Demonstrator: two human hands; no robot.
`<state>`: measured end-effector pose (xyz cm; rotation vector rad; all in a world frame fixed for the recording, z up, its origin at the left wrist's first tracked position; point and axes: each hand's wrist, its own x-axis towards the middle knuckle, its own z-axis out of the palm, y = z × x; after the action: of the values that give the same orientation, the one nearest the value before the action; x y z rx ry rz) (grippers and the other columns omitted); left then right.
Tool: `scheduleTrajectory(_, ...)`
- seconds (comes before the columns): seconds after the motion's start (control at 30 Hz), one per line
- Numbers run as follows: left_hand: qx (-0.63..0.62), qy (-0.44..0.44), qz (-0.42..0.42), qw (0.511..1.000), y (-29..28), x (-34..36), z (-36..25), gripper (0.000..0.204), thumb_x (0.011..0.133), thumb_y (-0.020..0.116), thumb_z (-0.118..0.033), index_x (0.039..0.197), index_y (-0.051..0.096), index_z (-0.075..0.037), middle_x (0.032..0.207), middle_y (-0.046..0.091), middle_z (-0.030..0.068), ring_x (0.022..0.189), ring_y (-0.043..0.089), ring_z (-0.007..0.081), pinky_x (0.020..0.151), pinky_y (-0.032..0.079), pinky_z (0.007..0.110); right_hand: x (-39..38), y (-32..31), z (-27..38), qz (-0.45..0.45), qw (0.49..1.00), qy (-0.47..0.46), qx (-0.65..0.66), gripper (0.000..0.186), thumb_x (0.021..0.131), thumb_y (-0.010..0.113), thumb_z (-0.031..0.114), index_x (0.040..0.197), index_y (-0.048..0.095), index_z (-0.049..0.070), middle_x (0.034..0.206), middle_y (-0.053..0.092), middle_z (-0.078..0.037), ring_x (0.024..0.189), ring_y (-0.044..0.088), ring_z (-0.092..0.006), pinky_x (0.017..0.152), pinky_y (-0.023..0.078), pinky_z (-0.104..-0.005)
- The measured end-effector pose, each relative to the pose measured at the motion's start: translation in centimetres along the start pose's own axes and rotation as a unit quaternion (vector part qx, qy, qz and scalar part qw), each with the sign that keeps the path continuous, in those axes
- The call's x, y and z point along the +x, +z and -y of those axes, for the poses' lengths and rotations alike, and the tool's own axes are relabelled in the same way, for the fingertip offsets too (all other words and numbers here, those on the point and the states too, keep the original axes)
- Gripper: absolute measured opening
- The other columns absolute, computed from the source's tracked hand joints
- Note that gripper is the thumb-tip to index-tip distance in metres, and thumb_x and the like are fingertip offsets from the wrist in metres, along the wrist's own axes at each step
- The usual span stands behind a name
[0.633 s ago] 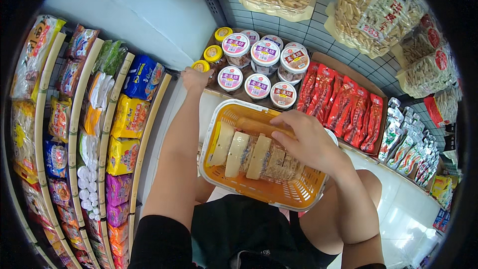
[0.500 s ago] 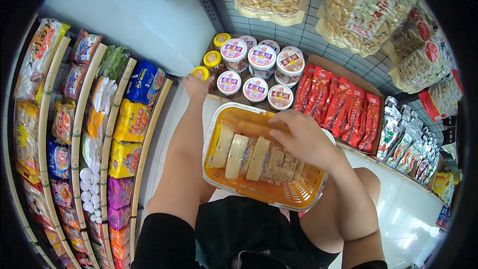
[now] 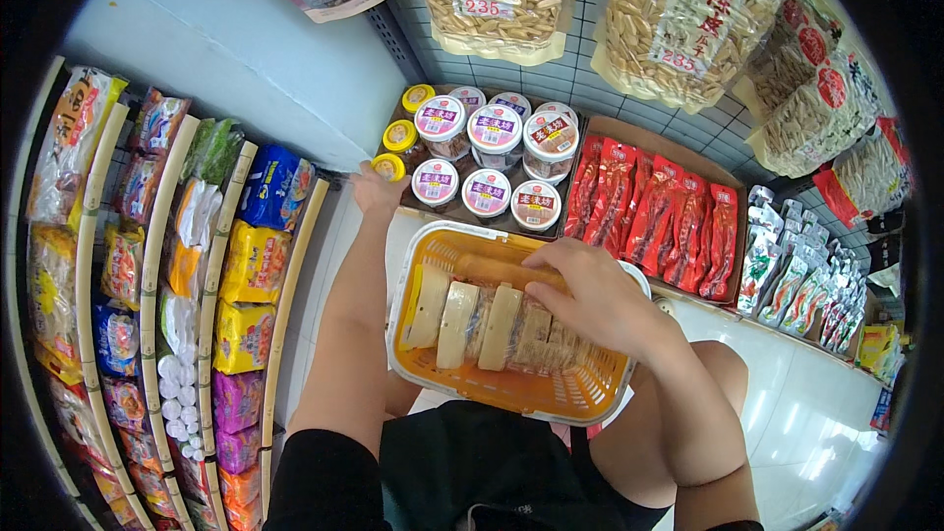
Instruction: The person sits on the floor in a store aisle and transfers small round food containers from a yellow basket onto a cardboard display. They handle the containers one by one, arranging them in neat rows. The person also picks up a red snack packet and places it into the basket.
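In the head view, my left hand (image 3: 379,193) is at the near left corner of a cardboard tray, its fingers curled around the side of a yellow-lidded jar (image 3: 388,168). The fingertips are partly hidden by the jar. My right hand (image 3: 595,290) is over an orange plastic basket (image 3: 421,374) with a white rim. Its fingers and thumb close on the basket's orange tubular handle (image 3: 489,268). Inside the basket, several clear packs with pale cream bands (image 3: 457,324) lie side by side.
White-lidded tubs (image 3: 486,193) stand stacked beside the jars. To their right are red packs (image 3: 678,221) and silver spouted pouches (image 3: 795,270). Bags of seeds (image 3: 683,15) hang above on a wire grid. Shelves of packaged food (image 3: 246,265) rise at the left; my knees flank the basket.
The whole view has shifted slightly, so tray and jars appear lower and further left. My left hand stays at the same jar, and my right hand stays over the basket.
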<state>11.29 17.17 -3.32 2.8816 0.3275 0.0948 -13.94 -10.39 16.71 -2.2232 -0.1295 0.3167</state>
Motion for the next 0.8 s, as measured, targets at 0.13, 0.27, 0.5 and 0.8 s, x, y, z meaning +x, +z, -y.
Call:
scheduleTrajectory(0.13,0.044,0.01,0.032,0.998,0.2,0.2,0.2,0.093,0.061,0.084,-0.052,0.133,0.045,-0.008,0.117,0.053,0.0265,0.1,0.061,0.0363,0.086,0.052,0.04,0.0,0.2,-0.5,-0.014,1.0,-0.011,-0.008,0.029,0.09,0.061,0.02,0.11,0.062,0.0,0.106,0.062,-0.02,0.101,0.06,-0.0372,0.09,0.047,-0.0428)
scheduleTrajectory(0.27,0.068,0.018,0.115,0.991,-0.7,2.0,0.6,0.097,0.061,0.081,-0.057,0.135,0.044,-0.008,0.12,0.053,0.0254,0.103,0.062,0.0348,0.086,0.053,0.039,0.2,0.1,-0.5,-0.008,1.0,-0.006,-0.005,0.029,0.09,0.062,0.021,0.11,0.062,0.0,0.106,0.062,-0.019,0.1,0.06,-0.0371,0.089,0.047,-0.0421)
scheduleTrajectory(0.5,0.096,0.009,0.099,0.99,0.5,0.7,0.0,0.111,0.063,0.08,-0.06,0.147,0.029,-0.008,0.129,0.048,0.0224,0.111,0.06,0.035,0.089,0.052,0.039,0.1,0.1,0.0,0.006,1.0,0.002,-0.006,0.03,0.089,0.062,0.022,0.109,0.062,0.0,0.107,0.062,-0.02,0.103,0.06,-0.0365,0.09,0.047,-0.0425)
scheduleTrajectory(0.8,-0.078,0.119,0.192,0.971,0.1,0.2,2.8,0.116,0.066,0.079,-0.052,0.147,0.019,0.006,0.136,0.046,0.0301,0.125,0.049,0.0386,0.104,0.042,0.041,-0.7,-0.9,-1.0,-0.024,1.0,0.007,-0.011,0.029,0.087,0.063,0.017,0.107,0.063,-0.004,0.105,0.063,-0.024,0.1,0.062,-0.0397,0.09,0.048,-0.0447)
